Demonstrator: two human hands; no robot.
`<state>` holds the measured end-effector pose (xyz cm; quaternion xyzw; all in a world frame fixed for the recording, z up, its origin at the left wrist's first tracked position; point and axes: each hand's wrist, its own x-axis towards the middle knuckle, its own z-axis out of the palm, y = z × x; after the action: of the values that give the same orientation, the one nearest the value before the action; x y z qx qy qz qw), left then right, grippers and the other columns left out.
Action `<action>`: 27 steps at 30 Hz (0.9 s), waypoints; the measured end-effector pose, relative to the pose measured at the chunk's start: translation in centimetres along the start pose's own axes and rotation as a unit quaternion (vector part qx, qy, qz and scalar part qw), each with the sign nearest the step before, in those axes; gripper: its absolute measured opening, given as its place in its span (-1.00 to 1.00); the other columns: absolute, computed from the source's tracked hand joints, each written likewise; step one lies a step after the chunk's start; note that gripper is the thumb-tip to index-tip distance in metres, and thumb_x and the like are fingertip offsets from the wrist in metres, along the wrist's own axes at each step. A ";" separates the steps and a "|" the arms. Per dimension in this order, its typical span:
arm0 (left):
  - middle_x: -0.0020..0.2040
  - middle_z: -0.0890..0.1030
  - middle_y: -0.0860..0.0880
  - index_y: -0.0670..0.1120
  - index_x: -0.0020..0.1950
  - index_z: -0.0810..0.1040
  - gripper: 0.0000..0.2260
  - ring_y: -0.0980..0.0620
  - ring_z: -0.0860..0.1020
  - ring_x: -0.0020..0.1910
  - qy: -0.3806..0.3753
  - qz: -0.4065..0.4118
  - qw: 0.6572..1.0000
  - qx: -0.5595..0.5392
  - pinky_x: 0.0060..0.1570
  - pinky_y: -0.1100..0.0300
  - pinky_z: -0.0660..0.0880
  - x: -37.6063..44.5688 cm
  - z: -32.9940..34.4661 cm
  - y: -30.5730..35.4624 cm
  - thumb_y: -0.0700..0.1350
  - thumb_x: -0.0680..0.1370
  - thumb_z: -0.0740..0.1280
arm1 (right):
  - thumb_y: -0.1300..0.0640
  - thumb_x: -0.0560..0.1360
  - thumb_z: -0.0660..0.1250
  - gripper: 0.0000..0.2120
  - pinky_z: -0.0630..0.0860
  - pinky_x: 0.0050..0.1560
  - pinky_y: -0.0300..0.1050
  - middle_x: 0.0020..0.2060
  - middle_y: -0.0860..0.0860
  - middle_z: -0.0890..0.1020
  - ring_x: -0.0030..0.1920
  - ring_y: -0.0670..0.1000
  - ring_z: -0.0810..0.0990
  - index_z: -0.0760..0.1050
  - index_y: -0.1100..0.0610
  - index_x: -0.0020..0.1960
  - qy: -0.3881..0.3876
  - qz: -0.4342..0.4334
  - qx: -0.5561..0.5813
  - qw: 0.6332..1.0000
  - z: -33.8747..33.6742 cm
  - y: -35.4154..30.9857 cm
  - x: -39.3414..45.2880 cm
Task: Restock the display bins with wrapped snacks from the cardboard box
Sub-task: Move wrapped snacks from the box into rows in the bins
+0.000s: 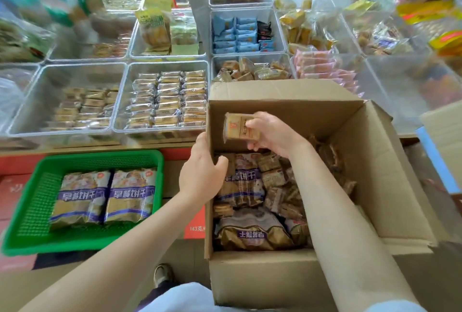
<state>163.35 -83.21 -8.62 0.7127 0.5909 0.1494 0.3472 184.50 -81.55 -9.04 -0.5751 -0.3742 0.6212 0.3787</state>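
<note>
Crowding the counter [100,147] — clear snack bins [82,101].

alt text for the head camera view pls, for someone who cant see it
The right hand holds a small wrapped snack above an open cardboard box of snacks, while the left hand grips the box's wall. Clear display bins sit beyond; a green basket holds two packs.

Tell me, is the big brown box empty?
No. The cardboard box is open, with many wrapped snacks piled inside.
</note>
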 end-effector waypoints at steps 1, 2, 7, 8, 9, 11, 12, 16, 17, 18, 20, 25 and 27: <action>0.50 0.39 0.03 0.08 0.59 0.13 -0.50 0.00 0.54 0.21 -0.019 0.002 1.000 -0.017 0.02 0.17 0.39 0.2 -0.3 -0.2 0.10 0.68 0.16 | 0.07 0.64 0.29 -0.61 0.54 -0.17 -0.07 0.11 0.25 0.63 -0.11 0.18 0.56 0.38 0.29 0.35 -0.003 -0.033 0.014 0.999 0.3 -1.3 -0.4; 0.51 0.38 0.03 0.09 0.59 0.16 -0.50 -0.01 0.50 0.31 -0.042 0.005 0.998 -0.035 0.13 0.13 0.40 0.5 -0.8 -0.4 0.19 0.68 0.08 | 0.06 0.63 0.30 -0.61 0.53 -0.18 -0.08 0.10 0.23 0.64 -0.11 0.18 0.55 0.39 0.28 0.35 -0.003 -0.056 0.016 0.998 0.8 -2.3 -0.8; 0.28 0.56 -0.01 0.07 0.37 0.46 -0.38 0.02 0.58 0.14 -0.074 -0.004 0.954 -0.291 0.17 -0.06 0.54 3.1 -7.6 -2.7 0.46 0.51 0.11 | 0.12 0.60 0.36 -0.66 0.58 0.02 -0.06 0.06 0.10 0.66 0.01 0.07 0.64 0.46 0.20 0.33 -0.003 -0.105 -0.046 0.993 7.1 -6.4 -0.7; 0.24 0.58 -0.01 0.05 0.39 0.44 -0.42 0.04 0.60 0.11 -0.089 0.014 0.944 -0.318 0.10 -0.01 0.58 3.7 -9.6 -3.5 0.40 0.53 0.21 | 0.14 0.59 0.37 -0.67 0.58 0.07 -0.05 0.06 0.09 0.66 0.05 0.04 0.64 0.46 0.19 0.32 -0.004 -0.108 -0.067 0.992 8.8 -6.9 -0.1; 0.20 0.60 0.00 0.06 0.42 0.42 -0.47 0.06 0.62 0.09 -0.101 0.035 0.941 -0.321 0.06 0.05 0.61 4.4 -11.5 -4.7 0.30 0.54 0.32 | 0.15 0.59 0.38 -0.68 0.57 0.12 -0.05 0.06 0.11 0.66 0.07 0.03 0.63 0.46 0.20 0.31 -0.008 -0.110 -0.090 0.990 10.6 -7.5 0.7; 0.16 0.63 0.00 0.11 0.37 0.45 -0.58 0.08 0.66 0.04 -0.102 0.066 0.946 -0.301 0.03 0.08 0.64 5.7 -15.1 -7.6 0.03 0.54 0.45 | 0.17 0.56 0.42 -0.68 0.57 0.14 -0.07 0.07 0.11 0.66 0.09 0.03 0.64 0.49 0.16 0.28 -0.002 -0.112 -0.163 0.980 14.6 -8.6 2.9; 0.15 0.64 0.00 0.10 0.34 0.48 -0.60 0.08 0.68 0.02 -0.097 0.070 0.950 -0.287 0.04 0.05 0.64 6.4 -16.8 -9.4 -0.07 0.54 0.47 | 0.14 0.53 0.44 -0.69 0.58 0.12 -0.07 0.06 0.09 0.66 0.08 0.04 0.64 0.51 0.11 0.25 0.015 -0.114 -0.228 0.967 16.7 -9.3 4.1; 0.03 0.67 0.11 0.17 0.23 0.52 -0.67 0.19 0.66 -0.07 -0.076 0.080 0.971 -0.211 -0.03 0.15 0.59 9.6 -22.6 -17.7 -0.12 0.54 0.47 | 0.09 0.44 0.48 -0.67 0.52 0.10 -0.05 0.03 -0.04 0.58 0.03 0.01 0.55 0.56 -0.01 0.18 0.039 -0.134 -0.464 0.875 25.8 -10.8 10.7; 0.01 0.66 0.13 0.19 0.22 0.49 -0.67 0.26 0.63 -0.11 -0.074 0.084 0.974 -0.196 -0.09 0.24 0.54 10.5 -23.9 -19.8 -0.12 0.55 0.46 | 0.09 0.44 0.47 -0.65 0.49 0.11 -0.07 0.03 -0.07 0.56 0.04 -0.02 0.52 0.56 -0.02 0.21 0.025 -0.139 -0.498 0.856 28.2 -10.9 12.6; 0.01 0.66 0.13 0.17 0.23 0.49 -0.68 0.30 0.61 -0.12 -0.072 0.082 0.976 -0.188 -0.11 0.28 0.52 11.5 -25.1 -21.8 -0.12 0.56 0.45 | 0.10 0.45 0.45 -0.64 0.48 0.12 -0.08 0.04 -0.08 0.55 0.05 -0.03 0.51 0.55 -0.02 0.24 0.011 -0.135 -0.514 0.847 30.4 -10.9 14.4; 0.09 0.64 0.11 0.09 0.29 0.51 -0.69 0.25 0.60 -0.01 -0.056 0.068 0.982 -0.167 -0.02 0.18 0.57 13.7 -27.1 -26.2 -0.07 0.57 0.43 | 0.10 0.49 0.43 -0.65 0.49 0.10 -0.08 0.06 -0.08 0.55 0.06 -0.03 0.52 0.53 -0.02 0.27 0.004 -0.113 -0.534 0.838 34.1 -11.0 17.9; 0.40 0.51 -0.02 0.02 0.47 0.43 -0.57 -0.02 0.44 0.39 -0.042 0.023 0.999 0.015 0.40 -0.03 0.35 18.9 -29.4 -36.5 0.09 0.62 0.30 | 0.12 0.53 0.36 -0.66 0.56 0.02 0.00 0.13 -0.08 0.46 0.00 0.01 0.53 0.47 -0.03 0.29 0.087 -0.056 -0.566 0.818 38.5 -10.5 25.5; 0.41 0.50 -0.04 0.06 0.47 0.42 -0.59 -0.03 0.39 0.43 -0.075 0.025 0.992 0.094 0.49 -0.10 0.17 20.6 -29.2 -39.3 0.16 0.66 0.17 | 0.11 0.54 0.34 -0.67 0.57 -0.02 0.01 0.15 -0.08 0.46 -0.03 0.01 0.54 0.46 -0.02 0.29 0.118 -0.030 -0.568 0.814 38.8 -10.0 28.0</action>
<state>121.38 -52.04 -18.23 0.7660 0.5566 0.0474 0.3181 144.70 -53.17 -9.82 -0.7454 -0.6298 0.2138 0.0439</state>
